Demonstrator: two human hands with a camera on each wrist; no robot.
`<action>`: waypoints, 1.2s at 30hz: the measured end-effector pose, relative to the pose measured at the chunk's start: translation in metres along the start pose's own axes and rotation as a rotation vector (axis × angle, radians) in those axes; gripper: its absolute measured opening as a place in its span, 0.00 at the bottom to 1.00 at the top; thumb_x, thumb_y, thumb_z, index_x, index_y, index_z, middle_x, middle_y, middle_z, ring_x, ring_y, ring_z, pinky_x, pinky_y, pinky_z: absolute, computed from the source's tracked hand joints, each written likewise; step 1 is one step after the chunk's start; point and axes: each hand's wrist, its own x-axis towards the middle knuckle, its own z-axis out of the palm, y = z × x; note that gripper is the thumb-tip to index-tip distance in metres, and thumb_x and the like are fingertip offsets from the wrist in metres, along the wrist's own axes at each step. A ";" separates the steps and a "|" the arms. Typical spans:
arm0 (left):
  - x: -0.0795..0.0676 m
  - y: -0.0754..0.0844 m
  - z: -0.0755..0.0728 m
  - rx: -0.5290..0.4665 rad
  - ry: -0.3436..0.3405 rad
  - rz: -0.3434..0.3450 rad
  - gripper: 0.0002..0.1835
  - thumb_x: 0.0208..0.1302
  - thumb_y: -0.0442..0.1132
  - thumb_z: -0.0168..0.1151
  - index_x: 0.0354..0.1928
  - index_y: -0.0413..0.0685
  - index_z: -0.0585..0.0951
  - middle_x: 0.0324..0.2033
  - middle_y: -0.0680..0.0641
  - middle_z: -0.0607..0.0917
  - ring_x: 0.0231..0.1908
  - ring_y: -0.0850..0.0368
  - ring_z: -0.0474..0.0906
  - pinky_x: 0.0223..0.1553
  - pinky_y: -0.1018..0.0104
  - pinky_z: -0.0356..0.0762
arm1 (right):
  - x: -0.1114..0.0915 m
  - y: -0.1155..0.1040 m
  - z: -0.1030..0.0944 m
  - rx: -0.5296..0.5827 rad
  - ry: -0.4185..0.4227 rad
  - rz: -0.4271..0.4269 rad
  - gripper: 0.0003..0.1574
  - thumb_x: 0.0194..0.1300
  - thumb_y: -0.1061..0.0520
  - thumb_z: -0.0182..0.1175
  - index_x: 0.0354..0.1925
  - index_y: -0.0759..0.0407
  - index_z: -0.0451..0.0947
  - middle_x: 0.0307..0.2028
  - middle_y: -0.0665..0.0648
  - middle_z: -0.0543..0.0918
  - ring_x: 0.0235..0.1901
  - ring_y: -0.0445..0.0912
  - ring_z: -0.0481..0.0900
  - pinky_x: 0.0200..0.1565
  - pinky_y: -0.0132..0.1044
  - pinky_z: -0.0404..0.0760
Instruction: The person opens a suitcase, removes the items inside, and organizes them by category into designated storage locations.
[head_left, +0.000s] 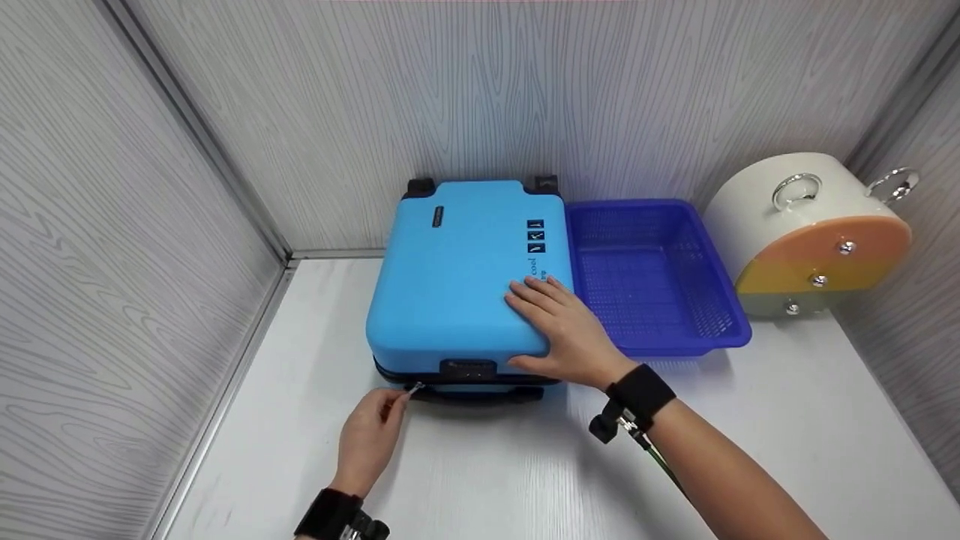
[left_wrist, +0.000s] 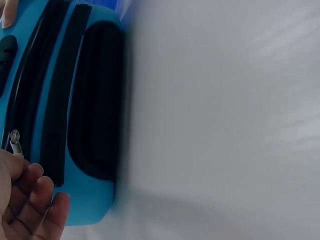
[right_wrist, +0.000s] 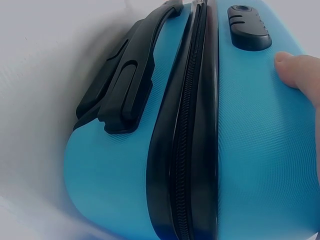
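Note:
A light blue hard-shell suitcase point(head_left: 465, 277) lies flat on the white table, its black carry handle point(head_left: 480, 396) facing the person. My left hand point(head_left: 369, 431) pinches a small metal zipper pull point(left_wrist: 16, 142) at the front left of the suitcase. The right hand point(head_left: 570, 337) rests with spread fingers on the lid's front right corner, its thumb point(right_wrist: 290, 70) on the front face near the black combination lock point(right_wrist: 249, 28). In the right wrist view the black zipper point(right_wrist: 186, 135) runs closed along the side, between lid and base.
A blue plastic basket point(head_left: 739, 330) stands against the suitcase's right side. Beyond it, at the far right, is a cream drum-shaped box point(head_left: 765, 195) with an orange, yellow and green front, silver knobs and rings. Grey wood-grain panels point(head_left: 480, 90) enclose the table's back and sides.

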 end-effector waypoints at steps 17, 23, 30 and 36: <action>0.039 -0.038 -0.035 -0.008 0.015 -0.126 0.10 0.77 0.42 0.60 0.47 0.45 0.85 0.37 0.47 0.86 0.32 0.55 0.77 0.31 0.63 0.74 | -0.002 0.005 -0.002 0.007 -0.006 0.011 0.58 0.60 0.30 0.69 0.77 0.58 0.64 0.75 0.58 0.66 0.76 0.53 0.58 0.77 0.50 0.48; 0.070 -0.042 -0.039 -0.002 -0.001 -0.151 0.12 0.77 0.43 0.59 0.49 0.43 0.85 0.38 0.47 0.87 0.35 0.53 0.80 0.35 0.60 0.75 | -0.003 0.006 -0.003 0.021 0.000 0.010 0.58 0.60 0.30 0.70 0.77 0.57 0.64 0.75 0.58 0.66 0.76 0.54 0.58 0.77 0.51 0.48; 0.109 -0.043 -0.043 -0.031 -0.061 -0.161 0.14 0.78 0.45 0.58 0.50 0.42 0.85 0.41 0.44 0.87 0.40 0.50 0.83 0.42 0.57 0.79 | -0.002 0.006 -0.002 0.023 0.016 0.000 0.58 0.59 0.31 0.71 0.76 0.57 0.65 0.74 0.58 0.67 0.75 0.55 0.59 0.76 0.52 0.49; 0.135 -0.044 -0.041 -0.033 -0.078 -0.217 0.17 0.79 0.44 0.54 0.54 0.39 0.84 0.45 0.40 0.87 0.43 0.47 0.84 0.45 0.54 0.80 | 0.000 0.002 0.001 0.020 0.005 -0.004 0.58 0.59 0.30 0.70 0.76 0.56 0.65 0.74 0.58 0.67 0.76 0.54 0.58 0.77 0.50 0.48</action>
